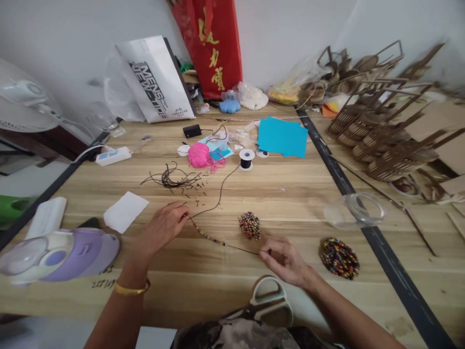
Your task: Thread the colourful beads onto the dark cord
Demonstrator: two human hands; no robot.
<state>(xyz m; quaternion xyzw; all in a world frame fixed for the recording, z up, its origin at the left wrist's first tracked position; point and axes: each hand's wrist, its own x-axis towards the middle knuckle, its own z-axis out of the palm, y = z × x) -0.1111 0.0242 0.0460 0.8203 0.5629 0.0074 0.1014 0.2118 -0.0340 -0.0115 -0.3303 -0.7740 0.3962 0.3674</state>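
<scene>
A black cord (221, 193) runs from a white spool (246, 159) down to my left hand (165, 224), which pinches it. Between my hands the cord carries a row of small coloured beads (209, 236), slanting down to the right. My right hand (285, 259) pinches the cord beyond the beads, with a bare stretch between. Just above my right hand lies a small heap of coloured beads (249, 226). A larger round pile of beads (339, 258) sits farther right. White-handled scissors (271, 300) rest at the table's near edge, partly hidden by my clothing.
Cut black cords (170, 178) and a pink yarn ball (199, 155) lie beyond my left hand. Blue sheets (282, 137) are at the back. A purple-and-white device (80, 254) stands left; a clear plastic container (354, 211) and woven baskets (378, 126) are right.
</scene>
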